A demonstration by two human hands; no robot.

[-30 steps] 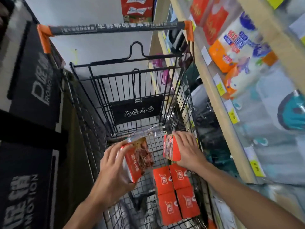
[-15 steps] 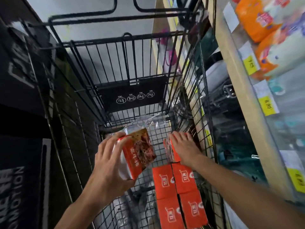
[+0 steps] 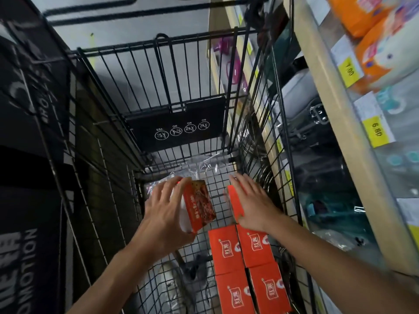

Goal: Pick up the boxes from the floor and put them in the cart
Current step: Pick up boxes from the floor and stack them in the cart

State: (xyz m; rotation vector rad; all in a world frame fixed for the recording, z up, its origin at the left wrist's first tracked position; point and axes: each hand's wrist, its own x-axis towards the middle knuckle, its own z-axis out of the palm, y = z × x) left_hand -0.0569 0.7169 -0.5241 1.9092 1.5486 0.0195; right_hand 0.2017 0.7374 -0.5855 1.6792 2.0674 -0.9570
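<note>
Both arms reach down into the black wire cart (image 3: 158,71). My left hand (image 3: 165,207) grips a red box with a food picture (image 3: 199,207), held tilted above the cart's floor. My right hand (image 3: 251,205) lies flat with straight fingers on another red box (image 3: 234,203), pressing it down against the cart's right side, just beyond several red boxes (image 3: 242,266) laid flat in two rows on the cart bottom.
A crumpled clear plastic wrap (image 3: 199,166) lies at the cart's far end, below a black sign panel (image 3: 179,130). Store shelves with packaged goods and yellow price tags (image 3: 376,132) run along the right. A black promotion stand (image 3: 27,155) stands on the left.
The camera has leaned further into the cart. My right hand has lowered its box to the cart floor and flattened on top of it. My left hand keeps its box almost in place.
</note>
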